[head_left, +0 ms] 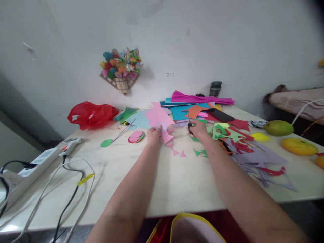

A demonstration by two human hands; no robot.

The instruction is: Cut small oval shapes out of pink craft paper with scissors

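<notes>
My left hand (154, 134) pinches a cut-edged sheet of pink paper (159, 116) near its lower edge, with a pale round piece (162, 127) lying against the sheet under my thumb. To the right, my right hand (198, 129) is closed around the dark handles of a pair of scissors (188, 122), whose blades point away from me, apart from the pink sheet. Small pink scraps (174, 151) lie just below the sheet. Left of my left hand sits a stack of pink, red and green paper circles (136, 136).
Paper offcuts (260, 153) cover the table's right side, near several mangoes (278, 128). Coloured sheets (177, 113) and a dark phone-like slab (220, 115) lie at the back. A red plastic bag (92, 114), a green disc on a stick (106, 143) and a power strip (42, 163) are leftward.
</notes>
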